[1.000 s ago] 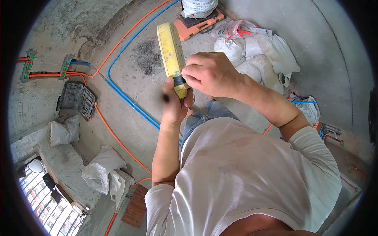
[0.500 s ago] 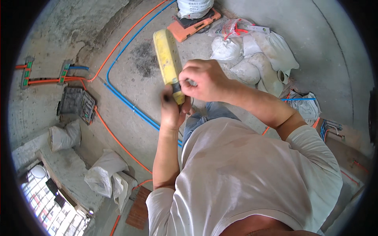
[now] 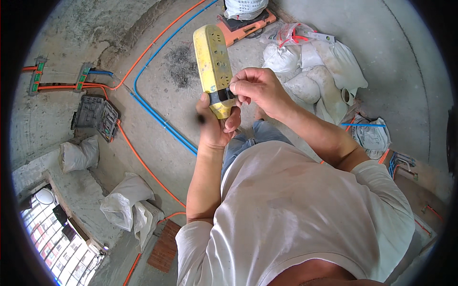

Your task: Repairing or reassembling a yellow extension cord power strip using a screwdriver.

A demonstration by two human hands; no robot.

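My left hand (image 3: pixel 214 129) is closed round the lower end of a worn yellow power strip (image 3: pixel 211 59), which stands tilted with its row of sockets facing right. A black band that looks like tape (image 3: pixel 220 97) crosses the strip just above that grip. At the band's right edge, the thumb and fingers of my right hand (image 3: pixel 263 91) are pinched on its black end. The fingertips partly cover what they hold. A dark blurred spot hides a bit of my left palm.
Blue pipes (image 3: pixel 160 120) and orange pipes (image 3: pixel 151 166) run across the concrete floor. White sacks (image 3: pixel 305 86) are piled at the far right, near an orange case (image 3: pixel 248 29). An open grey tool case (image 3: pixel 98 117) lies left; more sacks (image 3: pixel 126 200) stand below it.
The power strip has turned, so its socket face and black band now show. It has shifted slightly up and right with my left hand. My right hand has moved slightly right, still pinching.
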